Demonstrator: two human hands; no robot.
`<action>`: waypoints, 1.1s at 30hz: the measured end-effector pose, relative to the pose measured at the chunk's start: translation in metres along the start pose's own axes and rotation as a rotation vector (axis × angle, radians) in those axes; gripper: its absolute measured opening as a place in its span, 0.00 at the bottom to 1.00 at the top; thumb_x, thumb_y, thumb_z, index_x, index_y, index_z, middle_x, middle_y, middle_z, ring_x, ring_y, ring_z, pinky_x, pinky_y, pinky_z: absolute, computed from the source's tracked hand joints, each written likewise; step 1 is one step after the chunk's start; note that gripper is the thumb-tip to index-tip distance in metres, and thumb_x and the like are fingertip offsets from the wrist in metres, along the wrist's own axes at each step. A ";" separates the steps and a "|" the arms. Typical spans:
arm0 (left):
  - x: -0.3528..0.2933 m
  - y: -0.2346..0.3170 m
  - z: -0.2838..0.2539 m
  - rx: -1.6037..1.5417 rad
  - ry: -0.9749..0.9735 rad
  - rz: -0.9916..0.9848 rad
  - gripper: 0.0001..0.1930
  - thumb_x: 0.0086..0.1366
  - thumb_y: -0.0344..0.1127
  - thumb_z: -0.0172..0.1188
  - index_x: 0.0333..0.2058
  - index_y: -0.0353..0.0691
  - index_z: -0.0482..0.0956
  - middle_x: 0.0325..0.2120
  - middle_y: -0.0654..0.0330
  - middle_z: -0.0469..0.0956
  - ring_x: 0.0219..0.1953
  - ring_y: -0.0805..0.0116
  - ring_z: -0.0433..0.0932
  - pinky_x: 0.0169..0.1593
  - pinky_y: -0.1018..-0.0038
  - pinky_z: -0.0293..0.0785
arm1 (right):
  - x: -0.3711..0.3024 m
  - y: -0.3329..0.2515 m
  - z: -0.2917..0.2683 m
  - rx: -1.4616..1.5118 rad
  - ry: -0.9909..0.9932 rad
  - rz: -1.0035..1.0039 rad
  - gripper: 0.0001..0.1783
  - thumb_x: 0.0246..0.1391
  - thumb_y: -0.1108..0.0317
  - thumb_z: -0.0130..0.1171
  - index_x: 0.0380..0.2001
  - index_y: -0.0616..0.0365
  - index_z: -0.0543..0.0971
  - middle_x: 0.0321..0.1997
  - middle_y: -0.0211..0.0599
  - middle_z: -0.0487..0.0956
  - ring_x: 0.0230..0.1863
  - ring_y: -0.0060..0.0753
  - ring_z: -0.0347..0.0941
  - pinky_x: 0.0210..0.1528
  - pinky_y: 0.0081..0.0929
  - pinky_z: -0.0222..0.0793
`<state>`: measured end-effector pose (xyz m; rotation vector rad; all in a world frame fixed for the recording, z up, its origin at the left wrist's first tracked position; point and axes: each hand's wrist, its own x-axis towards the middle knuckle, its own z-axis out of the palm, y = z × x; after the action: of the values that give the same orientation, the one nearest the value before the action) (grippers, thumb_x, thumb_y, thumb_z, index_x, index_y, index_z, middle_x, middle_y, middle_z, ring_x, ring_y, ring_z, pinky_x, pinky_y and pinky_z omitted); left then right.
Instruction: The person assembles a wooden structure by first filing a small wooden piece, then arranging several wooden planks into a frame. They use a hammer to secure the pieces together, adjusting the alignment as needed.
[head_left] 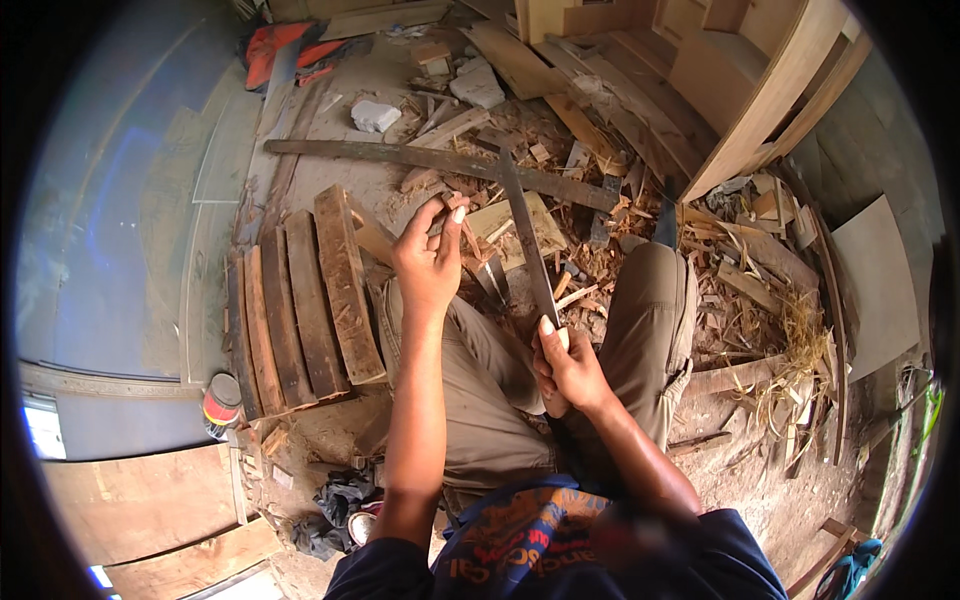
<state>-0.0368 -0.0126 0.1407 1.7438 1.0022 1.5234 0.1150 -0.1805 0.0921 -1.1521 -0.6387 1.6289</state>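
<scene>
As we look down through the head view, we note both hands working in front of the body. The right hand [574, 372] is closed round the near end of a long, flat, dark tool [527, 230]. Long axis: away from us, leaning slightly left, with the far end over the long weathered plank [400, 153]; we cannot tell whether they touch. The left hand [428, 262] is raised, thumb and fingers drawn together; we read it as pinching a small brown piece of wood [455, 199] at the fingertips.

Key relation: the piece lies to the left of the tool's shaft, level with its upper half, a gap between them. From the right hand, it lies forward and left; the left hand is the nearer, already on it. Below both, we record wood chips [592, 272] scattered on the floor between the knees, and upright boards [342, 290] left of the left forearm.
</scene>
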 end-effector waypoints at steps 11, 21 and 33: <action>0.014 0.005 -0.005 0.025 0.088 0.066 0.08 0.64 0.21 0.67 0.39 0.28 0.78 0.33 0.57 0.82 0.36 0.76 0.81 0.36 0.78 0.82 | -0.007 -0.005 0.026 -0.131 0.099 -0.125 0.27 0.71 0.43 0.47 0.35 0.60 0.68 0.21 0.28 0.66 0.16 0.20 0.61 0.17 0.23 0.62; 0.004 0.008 0.007 0.196 0.281 0.081 0.09 0.61 0.22 0.70 0.34 0.30 0.76 0.27 0.58 0.80 0.32 0.77 0.78 0.35 0.79 0.79 | 0.023 0.040 0.044 -0.125 0.053 0.130 0.26 0.73 0.44 0.43 0.32 0.59 0.68 0.18 0.29 0.67 0.14 0.21 0.61 0.15 0.25 0.60; 0.002 0.007 -0.002 0.123 0.275 0.037 0.10 0.62 0.22 0.69 0.32 0.30 0.74 0.30 0.55 0.82 0.33 0.77 0.78 0.35 0.80 0.77 | 0.015 0.052 0.058 -0.114 0.074 -0.278 0.25 0.74 0.46 0.42 0.37 0.60 0.68 0.19 0.29 0.66 0.13 0.21 0.60 0.15 0.24 0.61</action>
<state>-0.0378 -0.0153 0.1480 1.6718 1.2279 1.7946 0.0398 -0.1779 0.0668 -1.1438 -0.8138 1.3231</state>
